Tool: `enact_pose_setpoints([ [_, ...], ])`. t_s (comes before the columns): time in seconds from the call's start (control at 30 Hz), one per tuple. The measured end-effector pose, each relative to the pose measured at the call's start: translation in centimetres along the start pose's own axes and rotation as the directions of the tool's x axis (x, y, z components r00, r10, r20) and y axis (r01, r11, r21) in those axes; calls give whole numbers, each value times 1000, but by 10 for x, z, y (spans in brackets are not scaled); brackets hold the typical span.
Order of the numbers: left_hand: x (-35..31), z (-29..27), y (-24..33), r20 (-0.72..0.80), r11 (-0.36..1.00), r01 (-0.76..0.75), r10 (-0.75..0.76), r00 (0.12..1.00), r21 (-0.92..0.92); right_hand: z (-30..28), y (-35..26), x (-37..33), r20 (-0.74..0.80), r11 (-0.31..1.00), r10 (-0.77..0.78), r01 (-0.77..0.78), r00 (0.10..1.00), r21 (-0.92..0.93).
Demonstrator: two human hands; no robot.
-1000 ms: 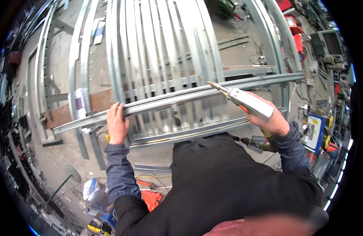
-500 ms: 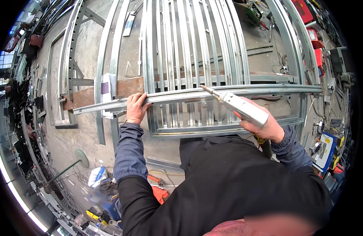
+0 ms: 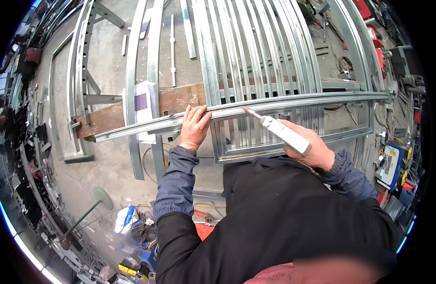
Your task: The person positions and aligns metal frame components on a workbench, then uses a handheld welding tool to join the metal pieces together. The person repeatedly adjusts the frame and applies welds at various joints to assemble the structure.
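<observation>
A long silvery metal rail [image 3: 156,126] lies crosswise over a barred metal frame [image 3: 256,154] and a brown board [image 3: 104,118]. My left hand [image 3: 196,128] is closed over this rail near the board's right end, fingers across its top. In my right hand [image 3: 317,147] is a welding gun [image 3: 285,134] with a pale grey box-shaped body, its grip hidden behind the hand. Its copper-coloured nozzle points up and left, with the tip at the rail, a short way right of my left hand. Whether the tip touches the metal I cannot tell.
Two loose metal bars [image 3: 132,94] run away from me on the left, with white paper [image 3: 144,109] at one. A green round-based stand [image 3: 102,198] is on the floor at lower left. A blue-and-white case [image 3: 391,165] lies at right.
The welding gun has moved left along the rail, closer to my left hand. My left hand stays closed on the rail near the board's end. The whole view has shifted somewhat.
</observation>
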State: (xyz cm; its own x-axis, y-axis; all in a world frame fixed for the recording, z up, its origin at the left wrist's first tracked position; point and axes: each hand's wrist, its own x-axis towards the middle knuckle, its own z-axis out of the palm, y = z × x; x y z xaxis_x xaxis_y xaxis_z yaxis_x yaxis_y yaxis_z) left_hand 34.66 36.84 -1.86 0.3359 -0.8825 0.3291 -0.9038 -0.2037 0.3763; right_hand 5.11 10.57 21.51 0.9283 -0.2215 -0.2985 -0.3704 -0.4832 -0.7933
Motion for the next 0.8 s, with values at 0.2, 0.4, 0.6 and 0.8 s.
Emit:
enact_pose_setpoints([
  [0.2,-8,-1,-1,-41,997,71,-69,997,27,44,-18,33,-22,999,-10,9,1000,-38],
  [0.4,-7,2,-12,-41,996,59,-61,997,-62,69,-26,53,52,978,58,-46,997,-203],
  [0.6,-6,0,-13,-26,997,59,-60,998,-53,85,-14,57,63,961,84,-64,994,-268],
  [0.8,-4,-2,-12,-20,998,55,-56,998,-41,89,-12,57,65,954,112,-89,992,-287],
])
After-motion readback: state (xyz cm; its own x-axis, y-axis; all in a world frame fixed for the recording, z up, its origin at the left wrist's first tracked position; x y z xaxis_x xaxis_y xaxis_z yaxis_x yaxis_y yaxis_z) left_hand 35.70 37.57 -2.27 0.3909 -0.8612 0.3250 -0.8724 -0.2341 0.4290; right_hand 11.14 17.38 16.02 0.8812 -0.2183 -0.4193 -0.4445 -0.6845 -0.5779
